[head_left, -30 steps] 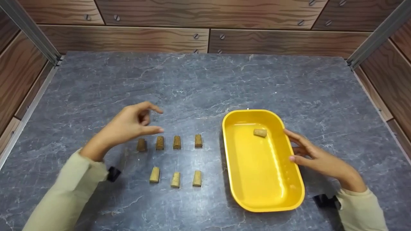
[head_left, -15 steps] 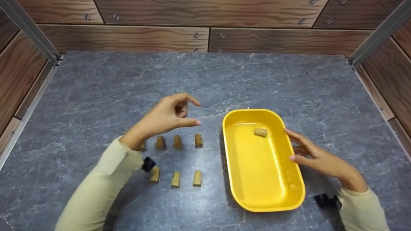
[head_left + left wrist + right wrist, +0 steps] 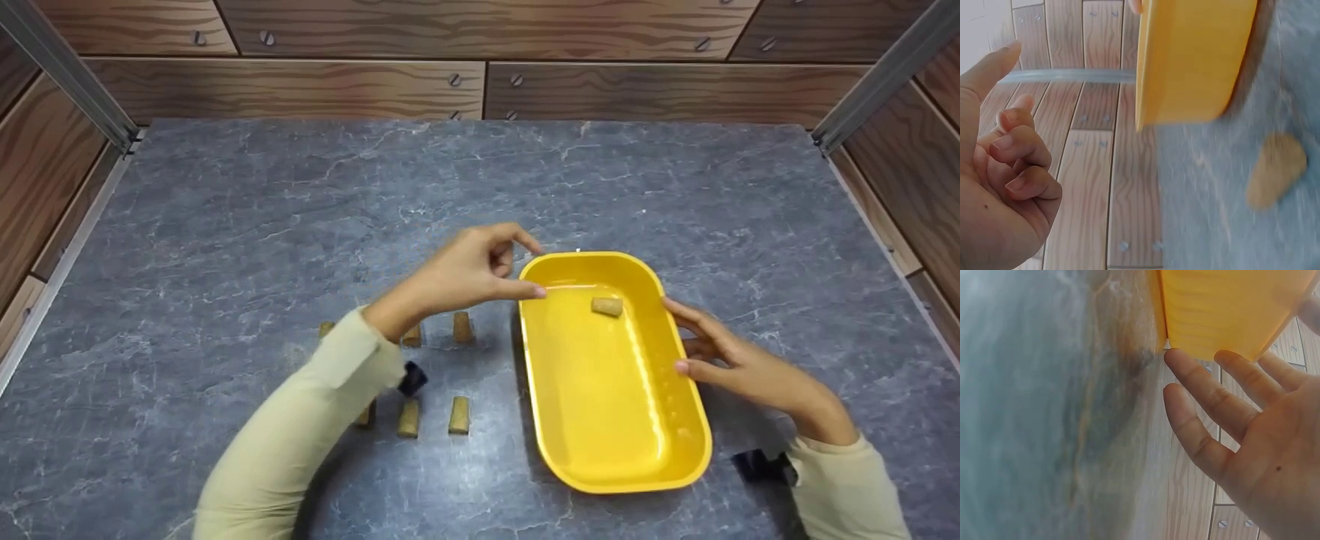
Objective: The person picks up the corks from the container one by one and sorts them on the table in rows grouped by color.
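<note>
My left hand [image 3: 472, 270] hovers at the left rim of a yellow plastic tray [image 3: 589, 397], holding nothing. Its thumb and index finger stand apart; the left wrist view shows the other fingers loosely bent. Against the tray's right side rests my right hand [image 3: 742, 375], thumb and index fingertips at the rim and the other fingers fairly straight along the outer wall. One cork [image 3: 607, 307] lies inside the tray. Left of it on the table are a darker row with a brown cork [image 3: 463, 328] and a lighter row with a pale cork [image 3: 460, 415]; my left arm partly hides both rows.
The grey marbled table [image 3: 420, 176] is bounded by a wood-patterned back wall [image 3: 300, 90] and side walls. Metal posts [image 3: 874, 82] stand at the back corners. A black strap piece [image 3: 412, 379] hangs beneath my left sleeve.
My left hand has moved right from above the dark corks to the tray's rim, thumb and index still apart. My right hand, the tray and the cork inside have stayed put.
</note>
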A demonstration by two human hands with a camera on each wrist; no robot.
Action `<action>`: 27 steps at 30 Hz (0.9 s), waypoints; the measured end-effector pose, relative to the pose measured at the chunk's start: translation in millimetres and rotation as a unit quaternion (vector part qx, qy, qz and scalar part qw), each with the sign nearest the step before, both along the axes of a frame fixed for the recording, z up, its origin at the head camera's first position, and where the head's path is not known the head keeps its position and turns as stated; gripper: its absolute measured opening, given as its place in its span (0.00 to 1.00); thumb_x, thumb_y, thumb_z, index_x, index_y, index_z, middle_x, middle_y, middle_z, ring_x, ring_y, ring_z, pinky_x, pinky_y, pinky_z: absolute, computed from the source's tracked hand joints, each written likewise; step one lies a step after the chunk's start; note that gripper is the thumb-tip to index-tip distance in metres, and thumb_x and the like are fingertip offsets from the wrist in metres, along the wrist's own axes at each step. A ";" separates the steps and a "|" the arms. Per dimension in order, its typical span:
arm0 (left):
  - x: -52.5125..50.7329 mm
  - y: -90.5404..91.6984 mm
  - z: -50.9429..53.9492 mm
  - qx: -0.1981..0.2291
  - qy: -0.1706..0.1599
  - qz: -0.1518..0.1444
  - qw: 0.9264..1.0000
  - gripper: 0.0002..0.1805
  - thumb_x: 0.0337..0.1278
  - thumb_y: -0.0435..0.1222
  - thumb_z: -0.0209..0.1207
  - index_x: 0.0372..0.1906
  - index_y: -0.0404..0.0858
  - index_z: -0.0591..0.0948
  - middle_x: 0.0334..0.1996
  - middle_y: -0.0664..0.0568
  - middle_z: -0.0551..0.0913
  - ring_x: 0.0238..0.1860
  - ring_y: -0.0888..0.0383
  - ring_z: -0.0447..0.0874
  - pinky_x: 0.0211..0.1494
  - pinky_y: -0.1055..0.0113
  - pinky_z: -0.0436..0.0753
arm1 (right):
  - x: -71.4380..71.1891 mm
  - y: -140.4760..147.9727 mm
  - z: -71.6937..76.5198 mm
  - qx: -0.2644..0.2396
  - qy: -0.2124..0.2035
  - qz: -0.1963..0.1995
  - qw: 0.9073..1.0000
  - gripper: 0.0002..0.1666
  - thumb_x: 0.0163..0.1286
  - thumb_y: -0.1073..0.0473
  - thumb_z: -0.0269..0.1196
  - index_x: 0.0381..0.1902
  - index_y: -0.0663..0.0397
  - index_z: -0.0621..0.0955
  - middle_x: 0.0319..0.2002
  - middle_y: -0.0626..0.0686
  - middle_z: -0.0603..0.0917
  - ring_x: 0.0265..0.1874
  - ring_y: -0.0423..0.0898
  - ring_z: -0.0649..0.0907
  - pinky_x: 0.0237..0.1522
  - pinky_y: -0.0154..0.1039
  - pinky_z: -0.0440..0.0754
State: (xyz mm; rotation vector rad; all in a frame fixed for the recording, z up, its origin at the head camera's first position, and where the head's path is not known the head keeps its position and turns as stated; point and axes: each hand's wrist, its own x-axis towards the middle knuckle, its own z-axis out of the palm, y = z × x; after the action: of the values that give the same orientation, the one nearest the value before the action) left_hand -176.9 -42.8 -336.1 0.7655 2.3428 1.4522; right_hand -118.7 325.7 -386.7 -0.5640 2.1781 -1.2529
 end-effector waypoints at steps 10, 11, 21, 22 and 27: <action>-7.5 44.1 -10.3 -0.041 0.022 -0.008 0.999 0.24 0.48 0.48 0.71 0.51 0.44 0.80 0.21 0.59 0.70 0.22 0.64 0.64 0.29 0.73 0.65 | -1.1 -2.6 2.6 0.005 -0.002 -0.004 1.000 0.41 0.75 0.62 0.51 0.77 0.47 0.44 0.73 0.70 0.47 0.55 0.25 0.75 0.51 0.31 0.79; -8.4 47.9 -11.6 -0.043 0.021 -0.007 0.999 0.24 0.48 0.47 0.71 0.50 0.44 0.80 0.21 0.59 0.70 0.22 0.65 0.64 0.29 0.74 0.65 | -1.0 -2.7 2.9 0.006 -0.003 -0.005 1.000 0.41 0.75 0.62 0.51 0.77 0.47 0.44 0.74 0.70 0.46 0.55 0.24 0.75 0.51 0.31 0.79; -12.3 79.8 -23.7 -0.080 0.007 0.000 0.997 0.28 0.44 0.53 0.71 0.51 0.46 0.80 0.23 0.58 0.73 0.21 0.65 0.65 0.24 0.74 0.65 | -0.4 -2.5 0.1 0.000 -0.004 0.003 1.000 0.41 0.76 0.63 0.50 0.77 0.46 0.44 0.74 0.69 0.46 0.56 0.25 0.74 0.51 0.32 0.79; -12.6 82.5 -25.1 -0.085 0.007 -0.002 0.996 0.28 0.45 0.53 0.71 0.51 0.46 0.80 0.23 0.58 0.73 0.22 0.65 0.65 0.25 0.74 0.65 | -0.5 -2.4 0.0 0.000 -0.004 0.004 1.000 0.41 0.76 0.63 0.50 0.77 0.46 0.44 0.74 0.69 0.46 0.56 0.25 0.74 0.51 0.32 0.79; -15.3 94.7 -31.3 -0.114 0.020 -0.010 0.993 0.25 0.47 0.50 0.70 0.52 0.46 0.81 0.25 0.58 0.73 0.24 0.65 0.67 0.27 0.74 0.66 | -0.4 -2.1 0.5 0.006 -0.003 0.002 1.000 0.41 0.76 0.62 0.50 0.77 0.46 0.44 0.74 0.69 0.46 0.56 0.24 0.74 0.51 0.31 0.79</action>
State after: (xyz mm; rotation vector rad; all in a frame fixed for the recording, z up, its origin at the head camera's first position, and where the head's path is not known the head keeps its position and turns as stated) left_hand -192.2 51.9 -367.3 0.7590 2.4666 1.1451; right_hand -119.1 323.7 -386.2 -0.5584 2.1778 -1.2382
